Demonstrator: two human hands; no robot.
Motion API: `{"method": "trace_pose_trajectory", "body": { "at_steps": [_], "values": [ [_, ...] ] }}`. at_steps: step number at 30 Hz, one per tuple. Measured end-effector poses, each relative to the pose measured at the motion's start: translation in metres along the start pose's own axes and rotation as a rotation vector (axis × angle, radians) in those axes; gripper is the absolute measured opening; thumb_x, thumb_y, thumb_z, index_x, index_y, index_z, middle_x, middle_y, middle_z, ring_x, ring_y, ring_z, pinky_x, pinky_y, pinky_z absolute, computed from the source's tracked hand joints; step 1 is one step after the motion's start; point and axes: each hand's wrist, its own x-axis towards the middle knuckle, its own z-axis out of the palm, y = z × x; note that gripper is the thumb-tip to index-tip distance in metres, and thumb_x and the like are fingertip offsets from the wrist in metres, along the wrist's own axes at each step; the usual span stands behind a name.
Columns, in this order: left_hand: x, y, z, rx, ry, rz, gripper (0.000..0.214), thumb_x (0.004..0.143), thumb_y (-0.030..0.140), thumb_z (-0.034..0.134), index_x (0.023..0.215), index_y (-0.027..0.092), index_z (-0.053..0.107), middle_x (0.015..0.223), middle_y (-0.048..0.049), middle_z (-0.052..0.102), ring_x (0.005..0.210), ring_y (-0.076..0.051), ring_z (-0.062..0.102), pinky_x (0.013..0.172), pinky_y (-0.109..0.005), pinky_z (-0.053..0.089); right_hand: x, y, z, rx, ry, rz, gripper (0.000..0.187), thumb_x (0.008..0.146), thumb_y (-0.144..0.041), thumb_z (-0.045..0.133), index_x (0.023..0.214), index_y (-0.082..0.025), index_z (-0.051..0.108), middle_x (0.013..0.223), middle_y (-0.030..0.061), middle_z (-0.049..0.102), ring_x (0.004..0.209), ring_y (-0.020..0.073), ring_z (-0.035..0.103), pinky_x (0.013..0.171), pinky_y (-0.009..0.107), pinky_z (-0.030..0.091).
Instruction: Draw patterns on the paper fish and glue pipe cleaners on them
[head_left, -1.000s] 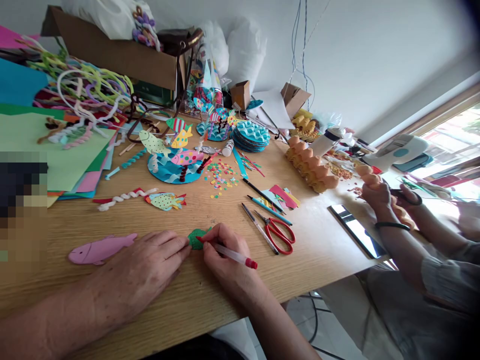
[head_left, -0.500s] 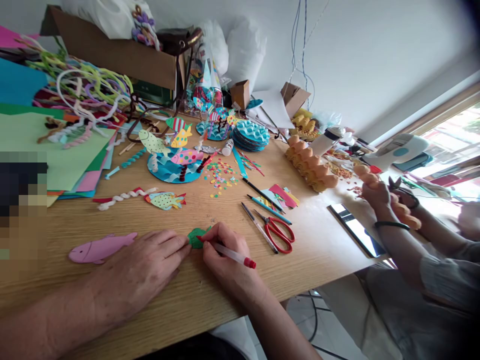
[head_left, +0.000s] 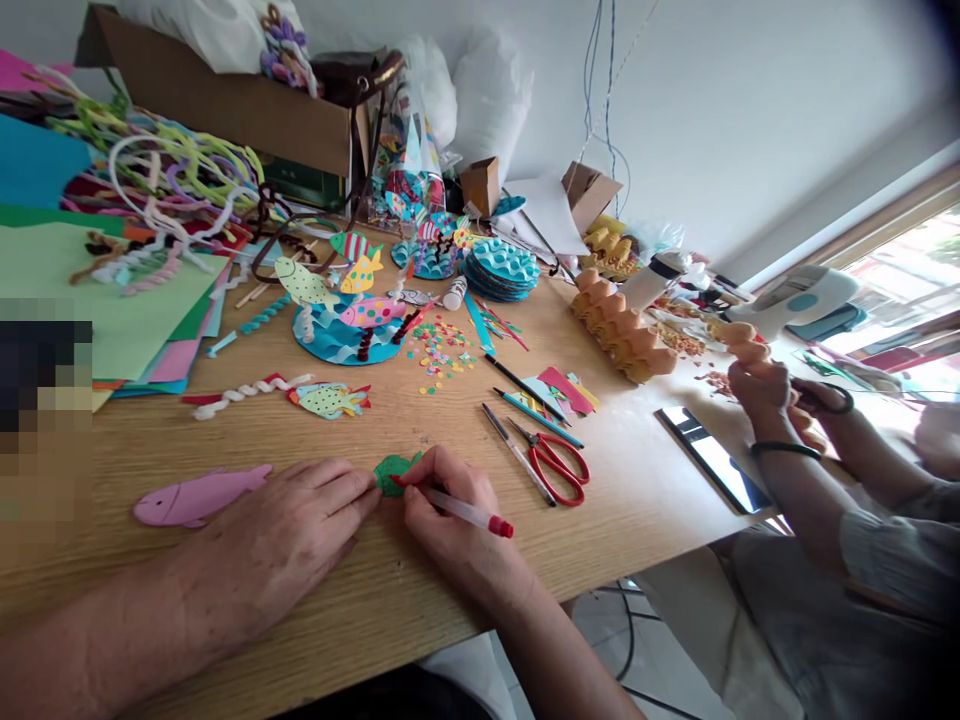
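Our right hand has its grip clenched on a clear red-capped plastic pen, tip seemingly on the small green paper cut-out just ahead of that grip. Our left hand lies flat, grip released, fingertips pinning it to the wooden tabletop.

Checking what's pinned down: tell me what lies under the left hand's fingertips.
A small green paper cutout, one edge beneath the left hand; the right hand presses a pen tip on it. How far it extends under the fingers is hidden.
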Motion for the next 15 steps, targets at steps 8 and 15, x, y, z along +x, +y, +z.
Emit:
{"method": "trace_pose_trajectory", "body": {
  "at_steps": [8, 15],
  "values": [
    [0.0003, -0.0003, -0.0009, 0.032, 0.006, 0.016, 0.039, 0.092, -0.001, 0.043, 0.112, 0.014, 0.072, 0.107, -0.0088, 0.074, 0.097, -0.023, 0.066, 0.087, -0.034, 0.054, -0.0001, -0.002, -0.0031, 0.025, 0.0, -0.002, 0.008, 0.072, -0.02, 0.05, 0.071, -0.025, 0.057, 0.063, -0.0021, 0.065, 0.058, 0.0156, 0.06, 0.059, 0.025, 0.047],
    [0.0014, 0.0011, -0.0039, 0.0, -0.056, -0.029, 0.038, 0.092, 0.001, 0.047, 0.114, 0.017, 0.072, 0.11, -0.0077, 0.074, 0.1, -0.023, 0.067, 0.09, -0.034, 0.055, -0.0003, -0.0012, -0.0022, 0.013, 0.007, -0.006, 0.008, 0.071, -0.018, 0.051, 0.069, -0.025, 0.057, 0.064, -0.002, 0.066, 0.058, 0.0156, 0.061, 0.061, 0.025, 0.048]
  ]
}}
